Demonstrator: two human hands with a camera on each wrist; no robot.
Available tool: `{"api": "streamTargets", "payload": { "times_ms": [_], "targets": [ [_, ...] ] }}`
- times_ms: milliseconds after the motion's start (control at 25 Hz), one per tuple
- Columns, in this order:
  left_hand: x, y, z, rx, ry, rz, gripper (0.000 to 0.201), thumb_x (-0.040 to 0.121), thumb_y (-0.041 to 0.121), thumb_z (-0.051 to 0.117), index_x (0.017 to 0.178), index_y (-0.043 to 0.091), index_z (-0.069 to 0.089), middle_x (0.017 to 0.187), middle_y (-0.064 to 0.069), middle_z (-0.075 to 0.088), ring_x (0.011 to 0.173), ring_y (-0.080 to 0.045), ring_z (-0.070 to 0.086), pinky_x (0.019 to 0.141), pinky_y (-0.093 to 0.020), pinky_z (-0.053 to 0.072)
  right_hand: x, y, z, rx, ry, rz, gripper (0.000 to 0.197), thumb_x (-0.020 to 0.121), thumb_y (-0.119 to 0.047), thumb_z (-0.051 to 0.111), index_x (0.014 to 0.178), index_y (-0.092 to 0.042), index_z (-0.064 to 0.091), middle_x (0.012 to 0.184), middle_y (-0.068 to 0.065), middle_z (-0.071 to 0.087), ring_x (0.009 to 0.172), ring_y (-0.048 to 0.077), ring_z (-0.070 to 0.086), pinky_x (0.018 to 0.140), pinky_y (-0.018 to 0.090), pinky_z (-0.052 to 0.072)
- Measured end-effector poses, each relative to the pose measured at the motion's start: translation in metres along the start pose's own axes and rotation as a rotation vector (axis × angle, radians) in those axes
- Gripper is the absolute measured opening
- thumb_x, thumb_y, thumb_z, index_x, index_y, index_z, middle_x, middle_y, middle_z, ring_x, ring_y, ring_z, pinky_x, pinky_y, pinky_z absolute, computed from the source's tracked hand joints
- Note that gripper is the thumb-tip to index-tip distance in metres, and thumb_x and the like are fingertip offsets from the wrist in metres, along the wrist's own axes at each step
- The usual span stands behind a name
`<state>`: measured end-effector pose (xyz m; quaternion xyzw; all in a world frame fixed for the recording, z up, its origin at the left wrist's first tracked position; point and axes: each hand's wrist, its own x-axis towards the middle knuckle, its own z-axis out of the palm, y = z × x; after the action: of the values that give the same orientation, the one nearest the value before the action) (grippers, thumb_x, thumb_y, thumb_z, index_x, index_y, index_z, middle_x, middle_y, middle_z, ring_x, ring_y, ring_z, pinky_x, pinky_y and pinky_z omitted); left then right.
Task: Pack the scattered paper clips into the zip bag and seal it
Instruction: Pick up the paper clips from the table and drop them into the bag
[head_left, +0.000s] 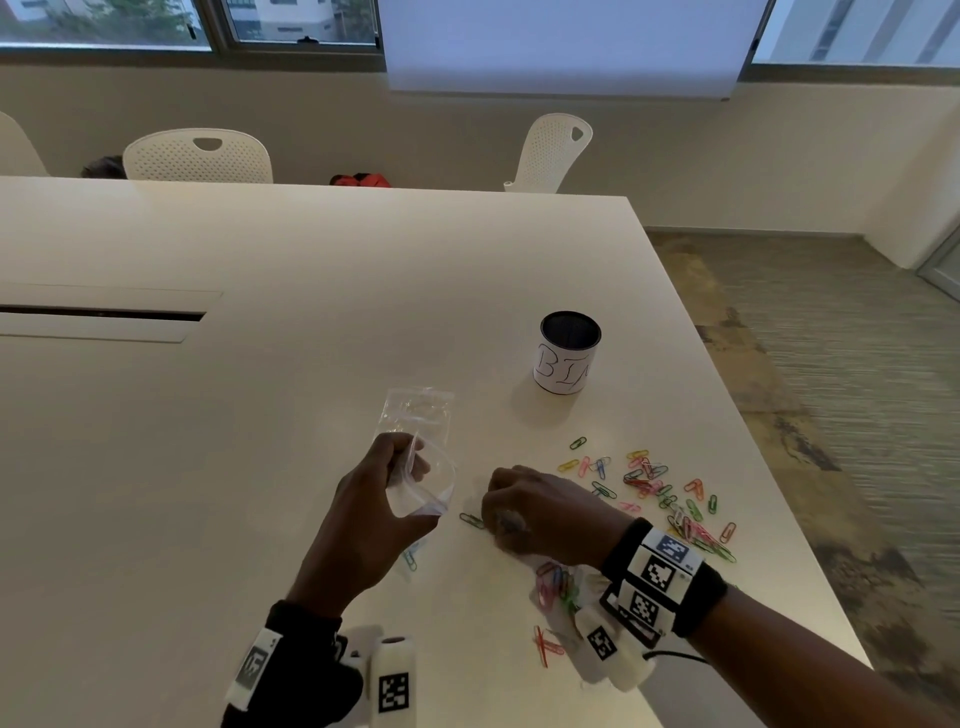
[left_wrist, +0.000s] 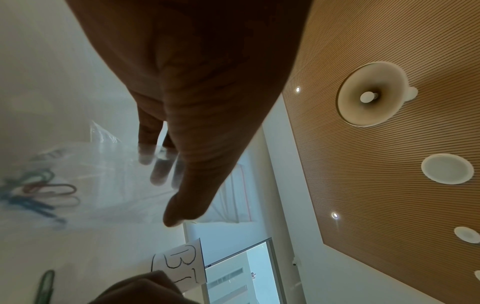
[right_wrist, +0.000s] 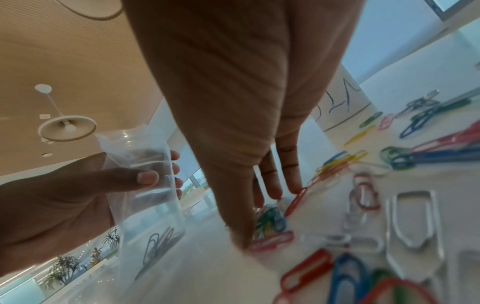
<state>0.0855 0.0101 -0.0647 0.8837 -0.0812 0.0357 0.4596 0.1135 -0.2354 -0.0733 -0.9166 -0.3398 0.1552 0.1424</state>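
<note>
My left hand (head_left: 413, 480) holds a clear zip bag (head_left: 415, 410) upright just above the white table (head_left: 260, 415), mouth held wide. The left wrist view shows my thumb in front of the bag (left_wrist: 103, 174) and my fingers (left_wrist: 158, 172) behind the plastic. A few coloured clips (right_wrist: 158, 242) lie in the bag's bottom. My right hand (head_left: 498, 514) is down on the table just right of the bag, thumb and fingers (right_wrist: 291, 181) closing round a small bunch of green and blue paper clips (right_wrist: 270, 220). Several more clips (head_left: 654, 483) lie scattered to the right.
A black cup with a white label reading BIN (head_left: 569, 353) stands behind the clips. One green clip (head_left: 471, 519) lies between my hands, and others (head_left: 556, 587) lie under my right wrist. The table's right edge (head_left: 779, 467) runs close to the clips. White chairs (head_left: 197, 156) stand at the far side.
</note>
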Motion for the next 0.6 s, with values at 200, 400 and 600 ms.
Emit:
{"api": "streamTargets", "payload": {
  "times_ms": [200, 400, 600],
  "targets": [
    [0.000, 0.000, 0.004, -0.003, -0.013, 0.002, 0.060, 0.073, 0.016, 0.092, 0.117, 0.032, 0.055, 0.104, 0.013, 0.069, 0.101, -0.003, 0.067, 0.092, -0.022, 0.053, -0.008, 0.001, 0.000, -0.073, -0.072, 0.045, 0.051, 0.090, -0.040, 0.073, 0.137, -0.031, 0.057, 0.144, 0.000, 0.048, 0.126, 0.020, 0.048, 0.094, 0.037, 0.055],
    [0.002, 0.000, 0.007, -0.004, -0.026, 0.001, 0.058, 0.073, 0.016, 0.092, 0.115, 0.031, 0.055, 0.103, 0.013, 0.069, 0.101, -0.006, 0.067, 0.093, -0.026, 0.054, -0.014, 0.003, 0.000, -0.072, 0.043, 0.005, 0.013, 0.100, -0.015, 0.063, 0.110, -0.014, 0.071, 0.117, 0.004, 0.064, 0.095, 0.017, 0.065, 0.082, 0.031, 0.061],
    [0.002, 0.001, 0.013, 0.009, -0.052, -0.004, 0.061, 0.072, 0.016, 0.092, 0.118, 0.031, 0.055, 0.105, 0.015, 0.069, 0.102, -0.003, 0.067, 0.091, -0.021, 0.052, -0.011, 0.005, -0.002, -0.039, 0.060, 0.075, 0.015, 0.094, 0.000, 0.065, 0.103, -0.007, 0.074, 0.110, 0.008, 0.067, 0.087, 0.019, 0.070, 0.077, 0.028, 0.062]
  ]
}}
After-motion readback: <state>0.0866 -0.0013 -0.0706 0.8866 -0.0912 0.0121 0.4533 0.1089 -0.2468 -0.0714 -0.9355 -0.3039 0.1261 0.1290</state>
